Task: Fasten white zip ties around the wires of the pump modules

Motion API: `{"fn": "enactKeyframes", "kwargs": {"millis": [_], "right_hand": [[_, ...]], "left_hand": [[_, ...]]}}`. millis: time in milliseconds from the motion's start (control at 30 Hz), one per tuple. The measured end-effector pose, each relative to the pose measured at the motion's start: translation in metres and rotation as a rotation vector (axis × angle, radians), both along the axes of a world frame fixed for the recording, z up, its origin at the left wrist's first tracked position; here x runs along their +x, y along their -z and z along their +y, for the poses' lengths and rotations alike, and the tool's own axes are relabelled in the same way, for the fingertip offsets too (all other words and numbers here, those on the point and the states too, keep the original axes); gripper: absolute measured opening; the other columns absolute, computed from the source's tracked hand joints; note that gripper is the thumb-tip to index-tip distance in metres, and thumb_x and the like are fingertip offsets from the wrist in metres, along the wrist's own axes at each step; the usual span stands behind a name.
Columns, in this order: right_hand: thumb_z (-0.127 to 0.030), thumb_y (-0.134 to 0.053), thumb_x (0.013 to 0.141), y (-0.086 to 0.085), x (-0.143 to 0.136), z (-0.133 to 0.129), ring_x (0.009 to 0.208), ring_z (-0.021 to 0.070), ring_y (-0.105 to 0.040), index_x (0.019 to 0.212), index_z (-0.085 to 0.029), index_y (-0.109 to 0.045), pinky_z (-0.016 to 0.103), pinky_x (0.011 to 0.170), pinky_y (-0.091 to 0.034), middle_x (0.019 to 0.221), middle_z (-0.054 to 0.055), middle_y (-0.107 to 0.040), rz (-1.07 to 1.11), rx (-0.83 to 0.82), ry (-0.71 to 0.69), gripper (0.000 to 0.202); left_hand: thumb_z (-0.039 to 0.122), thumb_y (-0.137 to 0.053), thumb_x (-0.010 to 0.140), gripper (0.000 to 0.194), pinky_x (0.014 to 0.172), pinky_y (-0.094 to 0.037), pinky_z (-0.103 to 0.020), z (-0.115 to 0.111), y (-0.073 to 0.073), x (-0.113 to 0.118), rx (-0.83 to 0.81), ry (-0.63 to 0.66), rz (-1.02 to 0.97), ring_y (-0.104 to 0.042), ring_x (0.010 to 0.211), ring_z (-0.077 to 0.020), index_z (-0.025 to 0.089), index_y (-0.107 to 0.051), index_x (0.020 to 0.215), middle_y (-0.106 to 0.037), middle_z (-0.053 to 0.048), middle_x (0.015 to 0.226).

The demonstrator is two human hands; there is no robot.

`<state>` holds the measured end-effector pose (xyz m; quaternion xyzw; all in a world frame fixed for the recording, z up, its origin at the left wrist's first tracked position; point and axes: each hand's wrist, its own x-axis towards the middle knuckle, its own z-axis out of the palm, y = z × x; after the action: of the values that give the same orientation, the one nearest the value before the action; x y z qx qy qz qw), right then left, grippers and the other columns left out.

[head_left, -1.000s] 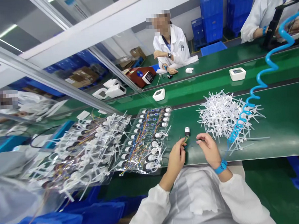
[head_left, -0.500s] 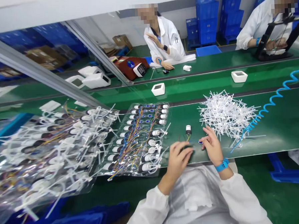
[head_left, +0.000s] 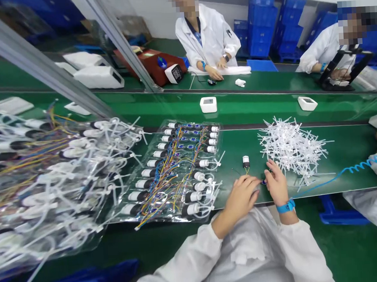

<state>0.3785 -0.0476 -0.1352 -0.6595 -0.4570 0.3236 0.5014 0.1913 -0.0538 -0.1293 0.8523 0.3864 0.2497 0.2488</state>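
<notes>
"Where's the small blue part (head_left: 263, 182)?"
"Pinched in the right grip (head_left: 277, 184), just beside the left grip (head_left: 243, 196), whose hold I can't tell."
"Handling?"
"Probably light, stiff, fragile; take its edges."

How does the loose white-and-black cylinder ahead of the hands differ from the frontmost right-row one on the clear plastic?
The loose white-and-black cylinder points its white end forward; the frontmost right-row cylinder points its white end rightward. The loose cylinder shows no tie; the right-row cylinder carries a white plastic tie. Both have white and black sections.
</notes>
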Motion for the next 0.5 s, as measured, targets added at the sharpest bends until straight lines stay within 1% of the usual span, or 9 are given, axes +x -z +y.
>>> {"fn": "enactKeyframes", "kwargs": {"millis": [67, 133, 200, 267, 333, 367, 433, 500], "right_hand": [[-0.052, -0.064, 0.100, -0.002, 0.000, 0.002, 0.066, 0.0182, -0.067, 0.140, -0.018, -0.078, 0.042, 0.059, -0.064, 0.168, 0.024, -0.055, 0.005, -0.001, 0.017, 0.054], [-0.051, -0.063, 0.100, -0.005, 0.002, 0.006, 0.063, 0.0181, -0.065, 0.141, -0.017, -0.076, 0.043, 0.060, -0.063, 0.156, 0.024, -0.065, -0.040, -0.004, 0.036, 0.055], [-0.048, -0.060, 0.100, -0.009, 0.003, 0.016, 0.065, 0.0199, -0.065, 0.145, -0.016, -0.074, 0.043, 0.066, -0.062, 0.138, 0.022, -0.075, -0.195, 0.019, 0.069, 0.056], [-0.046, -0.056, 0.102, -0.014, 0.006, 0.029, 0.071, 0.0225, -0.066, 0.146, -0.015, -0.072, 0.044, 0.076, -0.061, 0.121, 0.017, -0.079, -0.404, 0.061, 0.106, 0.057], [-0.045, -0.053, 0.103, -0.018, 0.008, 0.044, 0.078, 0.0256, -0.067, 0.144, -0.014, -0.073, 0.044, 0.085, -0.058, 0.106, 0.013, -0.079, -0.570, 0.086, 0.132, 0.055], [-0.045, -0.052, 0.103, -0.018, 0.010, 0.051, 0.081, 0.0271, -0.067, 0.142, -0.013, -0.073, 0.044, 0.087, -0.056, 0.098, 0.012, -0.078, -0.621, 0.078, 0.136, 0.055], [-0.046, -0.053, 0.102, -0.017, 0.013, 0.064, 0.083, 0.0290, -0.067, 0.135, -0.013, -0.075, 0.042, 0.085, -0.053, 0.087, 0.009, -0.074, -0.691, 0.018, 0.129, 0.052], [-0.048, -0.056, 0.100, -0.015, 0.016, 0.073, 0.079, 0.0292, -0.066, 0.126, -0.013, -0.077, 0.040, 0.079, -0.049, 0.081, 0.008, -0.071, -0.735, -0.057, 0.126, 0.049]], "left_hand": [[0.019, -0.067, 0.108, 0.035, 0.107, -0.052, -0.049, -0.001, -0.002, 0.000, -0.003, 0.011, 0.000, -0.060, 0.132, -0.0315, 0.024, -0.069, 0.142, -0.074, -0.010, 0.139], [0.019, -0.068, 0.107, 0.033, 0.107, -0.052, -0.048, -0.001, -0.004, -0.001, -0.009, 0.018, -0.011, -0.059, 0.132, -0.0312, 0.024, -0.070, 0.140, -0.074, -0.010, 0.136], [0.019, -0.069, 0.107, 0.030, 0.107, -0.051, -0.048, -0.001, -0.005, -0.001, -0.019, 0.023, -0.030, -0.059, 0.132, -0.0309, 0.023, -0.071, 0.137, -0.074, -0.009, 0.135], [0.020, -0.070, 0.107, 0.029, 0.106, -0.051, -0.048, -0.001, -0.005, -0.002, -0.030, 0.029, -0.055, -0.060, 0.130, -0.0305, 0.024, -0.071, 0.135, -0.075, -0.008, 0.132], [0.019, -0.070, 0.106, 0.028, 0.105, -0.050, -0.047, -0.002, -0.006, -0.003, -0.041, 0.033, -0.090, -0.061, 0.129, -0.0298, 0.025, -0.072, 0.134, -0.075, -0.008, 0.130], [0.018, -0.070, 0.106, 0.028, 0.104, -0.050, -0.047, -0.002, -0.006, -0.003, -0.046, 0.037, -0.108, -0.061, 0.128, -0.0295, 0.026, -0.072, 0.133, -0.075, -0.007, 0.130], [0.017, -0.072, 0.105, 0.027, 0.103, -0.051, -0.046, -0.003, -0.007, -0.004, -0.054, 0.048, -0.140, -0.062, 0.126, -0.0292, 0.025, -0.072, 0.131, -0.076, -0.007, 0.128], [0.017, -0.073, 0.104, 0.026, 0.101, -0.051, -0.046, -0.004, -0.007, -0.005, -0.058, 0.053, -0.161, -0.063, 0.125, -0.0294, 0.025, -0.072, 0.129, -0.076, -0.006, 0.127]]}}
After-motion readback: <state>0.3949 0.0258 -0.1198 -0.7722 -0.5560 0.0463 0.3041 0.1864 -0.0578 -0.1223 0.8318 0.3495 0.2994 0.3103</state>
